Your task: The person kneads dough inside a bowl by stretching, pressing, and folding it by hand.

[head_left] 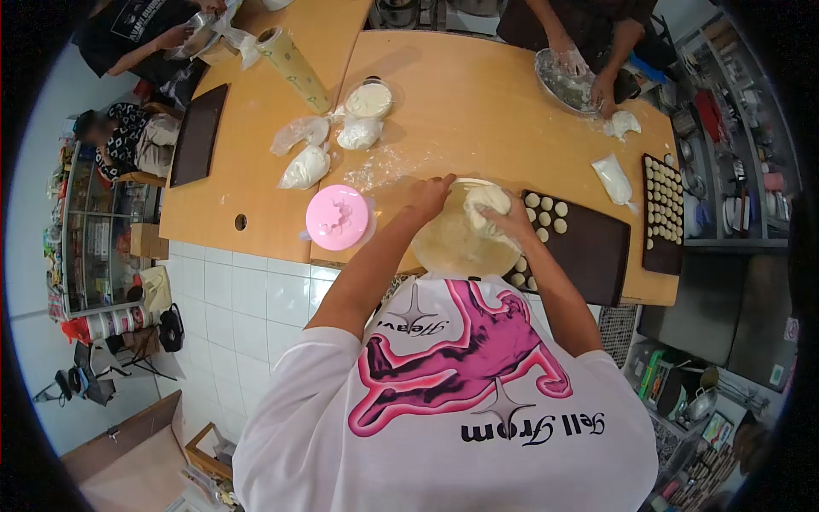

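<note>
The two hands are apart: the right hand (509,220) is clamped on one lump of dough (485,207) inside one large bowl (444,243), while the left hand (431,198) is at its rim, though whether it grips is hard to tell. Right of the bowl, one dark tray (589,254) shows at least nine dough balls (560,209). Leftward on the table (444,98) stand one pink-lidded container (339,217), two bags of white powder (304,166) and one roll of wrap (294,70).
</note>
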The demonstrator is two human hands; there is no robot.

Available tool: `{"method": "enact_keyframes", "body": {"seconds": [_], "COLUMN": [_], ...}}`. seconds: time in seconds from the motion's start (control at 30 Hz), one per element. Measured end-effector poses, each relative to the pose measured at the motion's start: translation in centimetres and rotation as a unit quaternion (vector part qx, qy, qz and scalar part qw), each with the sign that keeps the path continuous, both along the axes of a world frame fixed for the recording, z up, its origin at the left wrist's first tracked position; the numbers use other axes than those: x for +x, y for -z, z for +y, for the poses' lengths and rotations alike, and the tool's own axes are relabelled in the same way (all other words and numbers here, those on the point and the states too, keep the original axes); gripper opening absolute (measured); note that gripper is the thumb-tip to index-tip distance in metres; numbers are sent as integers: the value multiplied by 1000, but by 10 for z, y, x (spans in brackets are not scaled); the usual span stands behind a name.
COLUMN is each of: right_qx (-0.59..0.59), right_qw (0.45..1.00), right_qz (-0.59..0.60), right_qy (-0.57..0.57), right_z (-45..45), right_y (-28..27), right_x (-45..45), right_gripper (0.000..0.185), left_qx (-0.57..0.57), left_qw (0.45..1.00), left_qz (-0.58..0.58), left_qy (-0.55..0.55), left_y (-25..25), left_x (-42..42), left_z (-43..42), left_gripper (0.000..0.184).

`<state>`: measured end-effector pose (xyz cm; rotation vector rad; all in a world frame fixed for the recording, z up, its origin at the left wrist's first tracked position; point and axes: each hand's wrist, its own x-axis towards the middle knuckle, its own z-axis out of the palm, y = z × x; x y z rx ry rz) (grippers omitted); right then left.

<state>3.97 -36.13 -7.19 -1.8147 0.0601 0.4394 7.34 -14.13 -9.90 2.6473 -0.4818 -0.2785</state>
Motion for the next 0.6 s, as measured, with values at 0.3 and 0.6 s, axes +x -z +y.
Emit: {"method": "enact_keyframes", "body": {"seconds": [0.3, 0.6], "right_qx": [-324, -327], "right_qw": [821, 814], "right_qz": [-254, -380], "right_qy": [-394, -293], "right_z": [-17, 15], "right_y": [-31, -27], "right_x": [-37, -32], "right_gripper": [67, 66], "left_qx": [-45, -10], "left_qw": [998, 999], "left_qz": [-28, -8], "left_qy": [-30, -36], "left_y": [5, 0], "left_x": [-4, -6], "left_z": [-1, -3], "left_gripper": [36, 37]}}
